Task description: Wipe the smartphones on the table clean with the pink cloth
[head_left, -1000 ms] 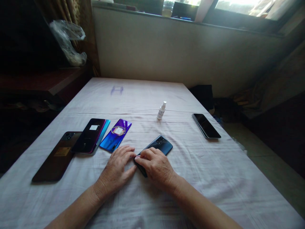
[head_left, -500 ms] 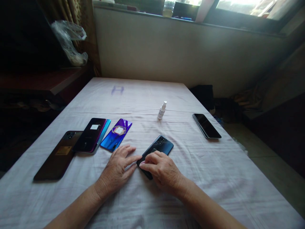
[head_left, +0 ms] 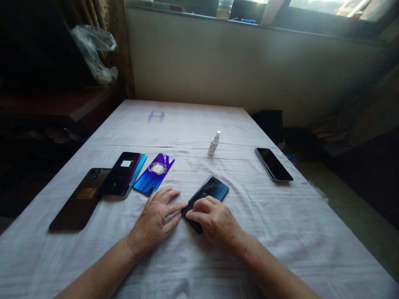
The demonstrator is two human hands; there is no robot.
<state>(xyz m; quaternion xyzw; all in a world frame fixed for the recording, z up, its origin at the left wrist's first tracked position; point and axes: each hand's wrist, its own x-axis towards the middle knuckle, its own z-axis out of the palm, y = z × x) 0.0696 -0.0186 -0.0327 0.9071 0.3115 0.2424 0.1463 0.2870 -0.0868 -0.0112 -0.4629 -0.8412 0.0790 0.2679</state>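
Observation:
A dark blue smartphone (head_left: 220,190) lies face down and slanted on the cloth, its camera block at the far end. My left hand (head_left: 158,216) rests flat with fingers spread, the index fingertip at the phone's left edge. Over the phone's lower part, my right hand (head_left: 215,220) is closed with thumb and fingers together. A small dark piece shows above its knuckles; what the fingers hold is mostly hidden. Just beyond my left hand lies a blue-purple phone (head_left: 152,176) with a white label on its back.
At left, a dark phone with a white label (head_left: 120,176) lies on others, overlapping a brown-black phone (head_left: 77,203). A white spray bottle (head_left: 213,144) stands upright beyond the middle. Stacked phones (head_left: 274,165) lie near the right edge of the cloth-covered table (head_left: 187,128).
The view has shifted slightly, moving everything a little to the right in the picture. My left hand holds its place against the phone; my right hand stays closed over it with barely any movement.

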